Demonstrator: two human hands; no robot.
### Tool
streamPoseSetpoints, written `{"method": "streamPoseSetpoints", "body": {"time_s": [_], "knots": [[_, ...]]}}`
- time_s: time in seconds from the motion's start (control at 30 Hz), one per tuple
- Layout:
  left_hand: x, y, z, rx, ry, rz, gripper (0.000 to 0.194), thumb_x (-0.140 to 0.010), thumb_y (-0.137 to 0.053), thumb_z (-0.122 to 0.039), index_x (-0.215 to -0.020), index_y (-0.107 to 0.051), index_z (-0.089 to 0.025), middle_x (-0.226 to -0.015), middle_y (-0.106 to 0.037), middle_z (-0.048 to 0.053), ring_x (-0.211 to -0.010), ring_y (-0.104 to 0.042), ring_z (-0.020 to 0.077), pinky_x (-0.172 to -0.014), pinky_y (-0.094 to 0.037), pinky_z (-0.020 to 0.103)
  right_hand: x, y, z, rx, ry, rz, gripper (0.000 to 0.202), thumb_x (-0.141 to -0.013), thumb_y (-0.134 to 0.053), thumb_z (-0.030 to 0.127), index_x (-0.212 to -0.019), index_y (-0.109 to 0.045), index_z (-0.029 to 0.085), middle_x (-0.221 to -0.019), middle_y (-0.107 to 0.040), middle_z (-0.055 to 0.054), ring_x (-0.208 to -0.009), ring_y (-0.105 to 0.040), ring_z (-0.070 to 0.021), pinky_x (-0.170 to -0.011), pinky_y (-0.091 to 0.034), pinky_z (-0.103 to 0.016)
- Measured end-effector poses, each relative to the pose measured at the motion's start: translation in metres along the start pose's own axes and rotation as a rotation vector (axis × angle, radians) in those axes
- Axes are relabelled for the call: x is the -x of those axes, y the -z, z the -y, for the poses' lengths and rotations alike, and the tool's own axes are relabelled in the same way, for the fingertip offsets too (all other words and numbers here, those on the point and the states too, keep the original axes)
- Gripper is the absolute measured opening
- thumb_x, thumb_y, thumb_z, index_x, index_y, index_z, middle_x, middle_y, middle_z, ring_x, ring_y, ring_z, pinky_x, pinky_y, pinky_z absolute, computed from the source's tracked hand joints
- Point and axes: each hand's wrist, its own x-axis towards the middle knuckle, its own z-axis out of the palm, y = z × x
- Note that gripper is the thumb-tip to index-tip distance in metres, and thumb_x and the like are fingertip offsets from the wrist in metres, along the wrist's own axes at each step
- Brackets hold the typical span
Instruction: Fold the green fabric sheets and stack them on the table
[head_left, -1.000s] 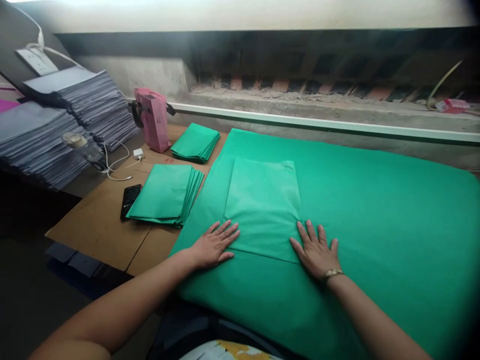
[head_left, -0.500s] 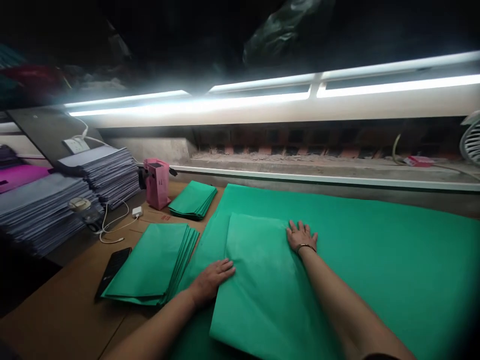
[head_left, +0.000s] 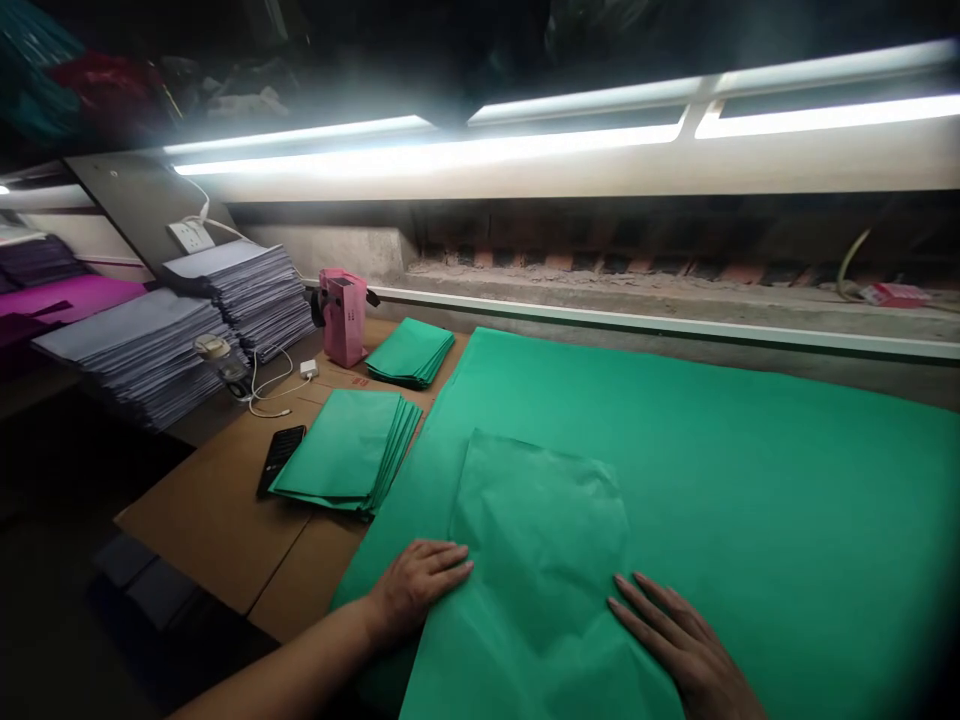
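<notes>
A folded green sheet [head_left: 544, 540], slightly wrinkled, lies on a wide spread of the same green material [head_left: 765, 470]. My left hand [head_left: 421, 582] rests flat on the folded sheet's left edge, fingers stretched out and pointing right. My right hand [head_left: 679, 635] touches its right edge with the fingers extended and a little apart. The near end of the folded sheet runs out of view at the bottom. Left of the spread is a stack of folded green pieces [head_left: 341, 445], with a smaller green stack [head_left: 410, 352] behind it.
Brown cardboard [head_left: 217, 510] covers the table at left. A dark phone [head_left: 281, 458] lies partly beside the green stack. A pink box [head_left: 345, 318], white charger [head_left: 308, 369] with cable, and tall stacks of grey sheets [head_left: 259, 295] stand farther left. A white ledge [head_left: 600, 320] runs behind.
My right hand has slid down the folded sheet's right edge towards me. My left hand stays at the left edge. The camera view has shifted, showing more of the left side.
</notes>
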Motion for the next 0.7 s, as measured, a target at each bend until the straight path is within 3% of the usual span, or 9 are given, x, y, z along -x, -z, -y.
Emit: {"method": "streamPoseSetpoints", "body": {"time_s": [0.07, 0.13, 0.2, 0.3, 0.37, 0.43, 0.6, 0.7], "knots": [[-0.008, 0.002, 0.005, 0.11, 0.041, 0.036, 0.03, -0.09, -0.047, -0.029, -0.116, -0.06, -0.023, -0.117, -0.062, 0.008, -0.103, -0.058, 0.0199, -0.088, -0.047, 0.035, -0.001, -0.004, 0.0, -0.128, -0.079, -0.003, 0.046, -0.087, -0.055, 0.049, -0.13, -0.051, 0.033, -0.131, -0.048, 0.0, -0.122, -0.041, -0.0267, -0.097, -0.041, -0.041], [-0.024, 0.004, 0.017, 0.296, 0.174, 0.079, 0.024, -0.087, -0.05, -0.03, -0.103, -0.067, -0.022, -0.103, -0.068, 0.006, -0.091, -0.06, 0.017, -0.083, -0.047, 0.031, -0.006, -0.006, -0.004, -0.337, -0.223, -0.009, 0.04, -0.087, -0.049, 0.056, -0.113, -0.065, 0.031, -0.122, -0.056, -0.002, -0.116, -0.047, -0.0267, -0.093, -0.044, -0.04], [-0.043, 0.008, 0.028, 0.514, 0.419, 0.139, 0.027, -0.085, -0.051, -0.038, -0.09, -0.069, -0.018, -0.082, -0.069, 0.004, -0.074, -0.059, 0.0148, -0.07, -0.047, 0.025, -0.015, -0.004, -0.006, -0.551, -0.453, -0.034, 0.048, -0.085, -0.042, 0.063, -0.088, -0.071, 0.025, -0.108, -0.063, -0.006, -0.106, -0.054, -0.0272, -0.087, -0.047, -0.038], [-0.069, 0.018, 0.038, 0.757, 0.772, 0.232, 0.041, -0.079, -0.054, -0.051, -0.064, -0.061, -0.014, -0.051, -0.053, -0.002, -0.048, -0.045, 0.0103, -0.048, -0.034, 0.022, -0.036, 0.004, 0.0, -0.641, -0.868, -0.033, 0.054, -0.075, -0.042, 0.07, -0.065, -0.061, 0.021, -0.081, -0.065, -0.008, -0.08, -0.06, -0.0269, -0.07, -0.05, -0.035], [-0.083, 0.023, 0.039, 0.795, 0.907, 0.267, 0.046, -0.074, -0.059, -0.053, -0.052, -0.05, -0.015, -0.042, -0.041, -0.005, -0.041, -0.033, 0.0077, -0.042, -0.025, 0.021, -0.049, 0.007, 0.006, -0.6, -1.058, -0.053, 0.053, -0.065, -0.044, 0.072, -0.069, -0.057, 0.02, -0.073, -0.063, -0.007, -0.07, -0.058, -0.0258, -0.063, -0.048, -0.035], [-0.093, 0.026, 0.038, 0.768, 1.006, 0.29, 0.045, -0.073, -0.061, -0.05, -0.049, -0.045, -0.015, -0.039, -0.041, -0.004, -0.038, -0.032, 0.0074, -0.041, -0.024, 0.022, -0.06, 0.008, 0.012, -0.577, -1.144, -0.081, 0.057, -0.058, -0.044, 0.071, -0.078, -0.055, 0.019, -0.07, -0.061, -0.006, -0.066, -0.057, -0.0253, -0.06, -0.046, -0.035], [-0.104, 0.027, 0.033, 0.706, 1.127, 0.345, 0.039, -0.077, -0.059, -0.041, -0.051, -0.043, -0.016, -0.041, -0.044, -0.003, -0.038, -0.043, 0.0098, -0.04, -0.03, 0.021, -0.067, 0.008, 0.022, -0.487, -1.156, -0.075, 0.071, -0.065, -0.035, 0.063, -0.113, -0.051, 0.012, -0.05, -0.047, 0.002, -0.054, -0.052, -0.0239, -0.054, -0.04, -0.034], [-0.103, 0.028, 0.034, 0.644, 1.128, 0.392, 0.035, -0.079, -0.056, -0.038, -0.053, -0.046, -0.016, -0.043, -0.048, -0.002, -0.04, -0.048, 0.0115, -0.041, -0.035, 0.022, -0.067, 0.006, 0.025, -0.458, -1.146, -0.093, 0.073, -0.068, -0.033, 0.06, -0.12, -0.049, 0.011, -0.05, -0.046, 0.002, -0.055, -0.052, -0.0243, -0.056, -0.039, -0.034]]}}
